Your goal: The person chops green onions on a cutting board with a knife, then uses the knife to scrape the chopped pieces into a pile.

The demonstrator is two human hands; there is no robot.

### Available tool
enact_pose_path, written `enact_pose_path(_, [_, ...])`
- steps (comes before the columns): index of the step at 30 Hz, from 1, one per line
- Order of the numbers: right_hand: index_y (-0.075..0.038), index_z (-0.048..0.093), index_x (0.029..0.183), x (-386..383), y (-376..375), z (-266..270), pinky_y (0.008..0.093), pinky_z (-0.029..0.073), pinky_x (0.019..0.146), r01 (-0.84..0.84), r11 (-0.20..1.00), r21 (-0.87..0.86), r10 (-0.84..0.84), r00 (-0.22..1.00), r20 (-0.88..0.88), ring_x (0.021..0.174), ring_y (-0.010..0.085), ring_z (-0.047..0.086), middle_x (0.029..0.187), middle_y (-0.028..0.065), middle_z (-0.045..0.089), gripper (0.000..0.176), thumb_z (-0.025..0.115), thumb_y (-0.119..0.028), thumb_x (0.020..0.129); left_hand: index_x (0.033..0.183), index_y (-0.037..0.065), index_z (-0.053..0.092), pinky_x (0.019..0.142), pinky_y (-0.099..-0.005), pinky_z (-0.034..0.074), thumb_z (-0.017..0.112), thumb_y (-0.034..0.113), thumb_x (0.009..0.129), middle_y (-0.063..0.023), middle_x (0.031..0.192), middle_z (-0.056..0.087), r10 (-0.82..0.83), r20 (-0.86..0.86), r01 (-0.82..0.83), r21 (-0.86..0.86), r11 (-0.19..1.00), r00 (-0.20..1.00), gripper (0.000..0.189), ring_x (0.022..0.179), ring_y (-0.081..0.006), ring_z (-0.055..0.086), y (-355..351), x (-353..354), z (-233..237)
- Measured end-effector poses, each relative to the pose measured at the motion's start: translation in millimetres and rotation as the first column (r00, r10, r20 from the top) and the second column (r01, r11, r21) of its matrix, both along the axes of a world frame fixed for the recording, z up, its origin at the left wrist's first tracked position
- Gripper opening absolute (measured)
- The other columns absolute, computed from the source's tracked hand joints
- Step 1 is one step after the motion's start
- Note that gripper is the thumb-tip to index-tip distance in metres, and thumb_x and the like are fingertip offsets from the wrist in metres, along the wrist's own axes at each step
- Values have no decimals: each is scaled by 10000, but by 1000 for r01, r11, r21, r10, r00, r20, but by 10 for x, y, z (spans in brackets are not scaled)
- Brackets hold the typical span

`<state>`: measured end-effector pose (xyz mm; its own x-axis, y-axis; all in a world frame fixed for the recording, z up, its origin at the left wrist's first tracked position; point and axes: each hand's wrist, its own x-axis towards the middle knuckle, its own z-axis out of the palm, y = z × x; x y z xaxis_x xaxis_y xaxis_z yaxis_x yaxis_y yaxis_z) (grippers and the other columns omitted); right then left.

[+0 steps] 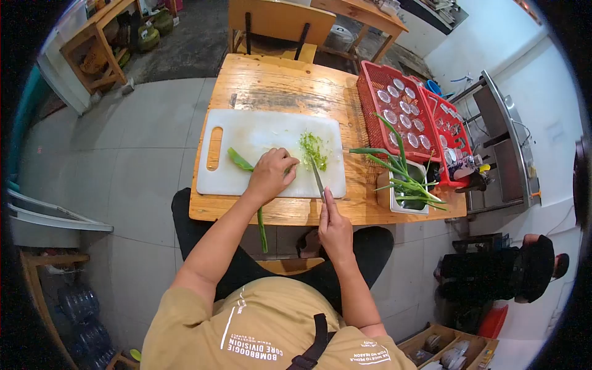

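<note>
A white cutting board (246, 129) with an orange-rimmed handle slot lies on the wooden table. My left hand (271, 172) is closed over green onion (239, 159) on the board; one leaf sticks out to the left and another hangs past the table's front edge. In my right hand (335, 228) is a knife (317, 177), gripped by the handle, its blade pointing away from me beside chopped green onion (313, 148). My left fingertips are close to the blade. To the right, whole green onions (407, 176) stand in a square metal container (407, 205).
Red plastic baskets (370, 92) with several glasses turned rim-down stand along the table's right side. A chair (277, 31) is at the far edge. A steel sink unit (502, 160) stands by the right wall. Another person (512, 271) in black is at the lower right.
</note>
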<state>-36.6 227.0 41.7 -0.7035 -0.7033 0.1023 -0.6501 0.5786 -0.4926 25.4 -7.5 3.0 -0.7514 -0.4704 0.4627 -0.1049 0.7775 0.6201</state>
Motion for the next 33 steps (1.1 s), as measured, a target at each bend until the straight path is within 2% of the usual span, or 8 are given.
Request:
enact_pose_path(4, [-249, 529, 1620, -86, 22, -15, 533, 542, 635, -37, 997, -65, 39, 999, 33, 668, 440, 697, 734, 241, 680, 512, 589, -222, 1112, 1040, 78, 793, 922, -444, 548, 756, 135, 919, -87, 990, 655, 0, 18, 0, 10, 1000, 1000, 138, 1004, -304, 643, -3, -2, 32])
enact_pose_path(11, [-244, 495, 1644, -191, 0, 30, 531, 534, 636, -27, 997, 73, 23, 998, 56, 675, 435, 700, 758, 236, 691, 534, 577, -209, 1118, 1065, 68, 790, 922, -447, 543, 758, 118, 912, -94, 1008, 651, -17, 22, 17, 25, 1000, 1000, 164, 1016, -312, 638, -13, -3, 23])
enact_pose_path(13, [-227, 494, 1645, -155, 29, 61, 525, 538, 636, -28, 996, -85, 34, 997, 70, 671, 436, 699, 759, 239, 690, 544, 586, -182, 1110, 1064, 70, 790, 918, -446, 541, 758, 117, 912, -95, 1003, 648, -12, 37, 12, 26, 1000, 999, 162, 1012, -311, 637, -5, 11, 54])
enact_pose_path(17, [-215, 494, 1645, -163, 31, 7, 516, 540, 632, -27, 998, 50, 24, 998, 50, 670, 430, 702, 762, 240, 690, 556, 599, -158, 1101, 1058, 78, 793, 901, -446, 538, 760, 114, 911, -97, 990, 641, -17, 27, 16, 21, 1000, 999, 155, 997, -309, 638, -3, -5, 71])
enact_pose_path(23, [-220, 479, 1655, -92, 9, 140, 518, 552, 644, -63, 996, -67, 69, 993, 94, 686, 412, 714, 784, 234, 703, 575, 607, -168, 1097, 1053, 84, 797, 887, -443, 539, 760, 105, 905, -95, 985, 646, -16, 8, 16, 8, 1000, 1000, 154, 982, -310, 642, -12, -22, 37])
enact_pose_path(25, [-211, 478, 1655, -87, -12, 30, 511, 565, 652, -93, 993, 73, 93, 996, 13, 699, 403, 725, 835, 231, 731, 569, 603, -177, 1101, 1054, 86, 798, 885, -440, 539, 759, 103, 903, -95, 983, 648, -16, 13, 16, 3, 1000, 1000, 156, 981, -310, 642, -7, -24, 42])
enact_pose_path(28, [-198, 481, 1653, -93, -40, 54, 503, 575, 656, -89, 994, -61, 93, 994, 58, 715, 398, 732, 865, 230, 747, 561, 598, -179, 1104, 1045, 83, 801, 893, -434, 536, 757, 106, 905, -86, 981, 646, -12, 14, 12, -4, 1000, 1000, 148, 978, -300, 639, -6, -31, 50])
enact_pose_path(33, [-192, 475, 1656, -91, -32, 46, 502, 578, 650, -107, 994, -15, 108, 994, 21, 698, 402, 726, 837, 224, 743, 567, 602, -184, 1103, 1044, 80, 804, 907, -429, 535, 757, 110, 900, -78, 981, 644, -18, 31, 18, 3, 1000, 999, 154, 984, -291, 636, 9, -18, 54])
